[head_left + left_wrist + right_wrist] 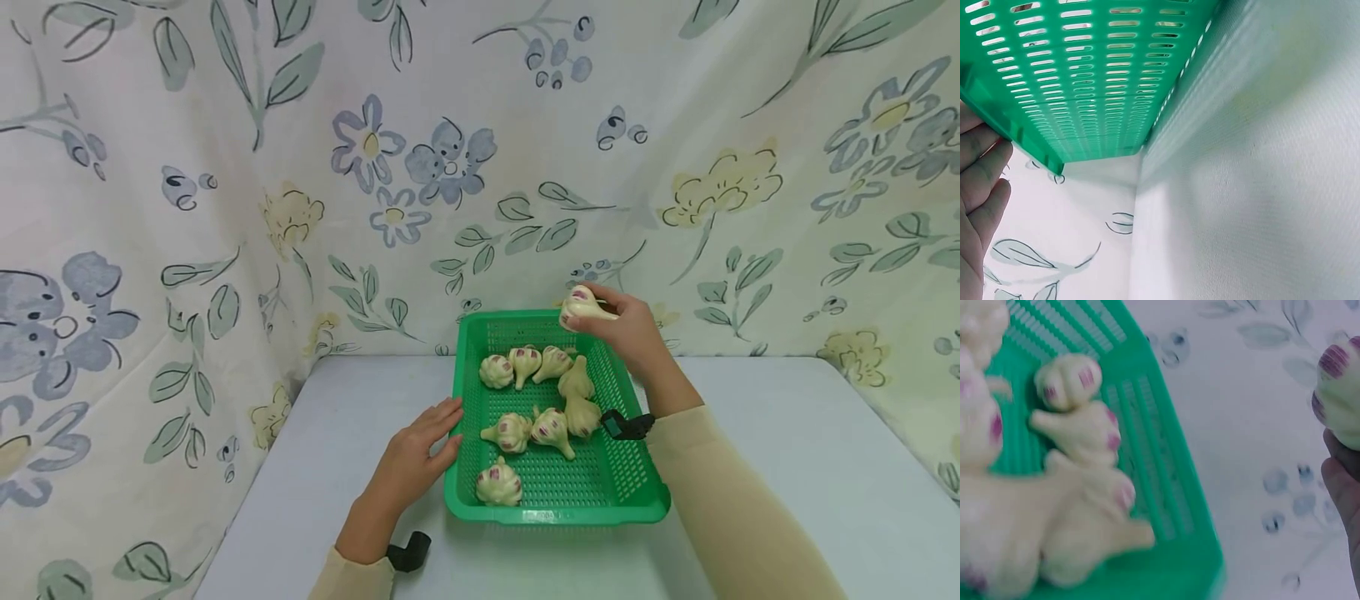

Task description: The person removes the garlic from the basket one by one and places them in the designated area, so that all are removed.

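Note:
A garlic bulb [582, 309] with purple patches is held in my right hand [628, 327], above the far right corner of a green plastic basket [558, 516]. The right wrist view shows the same bulb [1339, 387] at its right edge, with fingers under it. My left hand [417, 454] rests on the basket's left rim, fingers straight; in the left wrist view those fingers [985, 169] lie along the rim. Inside the basket are several more garlic bulbs: a row [525, 363] at the far end, others [551, 428] across the middle, and one [498, 483] in the near left corner.
The basket stands on a white table [330, 433] whose far edge meets a hanging cloth [480, 167] printed with flowers and leaves. A dark wrist camera [628, 425] on the right arm overlaps the basket's right rim; another [409, 552] sits by the left wrist.

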Demonstrator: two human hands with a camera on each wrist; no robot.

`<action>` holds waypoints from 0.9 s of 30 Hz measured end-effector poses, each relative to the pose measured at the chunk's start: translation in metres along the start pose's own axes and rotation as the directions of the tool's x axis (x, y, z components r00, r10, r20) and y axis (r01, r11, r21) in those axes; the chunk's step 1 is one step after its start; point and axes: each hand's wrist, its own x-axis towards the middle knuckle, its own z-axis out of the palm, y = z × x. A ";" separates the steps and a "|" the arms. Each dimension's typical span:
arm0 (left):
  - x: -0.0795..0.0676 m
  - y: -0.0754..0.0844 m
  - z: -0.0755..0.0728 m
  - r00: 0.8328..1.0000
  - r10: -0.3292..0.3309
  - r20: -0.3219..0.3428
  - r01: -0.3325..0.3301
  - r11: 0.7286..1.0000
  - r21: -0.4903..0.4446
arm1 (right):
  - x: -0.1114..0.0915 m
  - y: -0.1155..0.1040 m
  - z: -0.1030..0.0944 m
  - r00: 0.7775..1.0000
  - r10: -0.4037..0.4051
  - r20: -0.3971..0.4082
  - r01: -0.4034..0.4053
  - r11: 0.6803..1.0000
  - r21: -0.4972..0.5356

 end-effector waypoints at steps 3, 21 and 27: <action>0.000 0.000 0.000 1.000 0.002 -0.001 -0.002 1.000 -0.001 | -0.004 0.003 -0.017 0.999 0.024 -0.034 -0.025 1.000 -0.011; -0.001 0.000 0.000 1.000 -0.006 0.000 0.005 1.000 -0.030 | -0.021 0.049 -0.086 0.988 0.031 -0.151 -0.009 0.989 0.149; -0.001 0.000 0.000 1.000 -0.016 0.009 0.016 0.999 -0.036 | -0.027 0.078 -0.101 0.977 0.110 -0.182 -0.087 0.988 0.128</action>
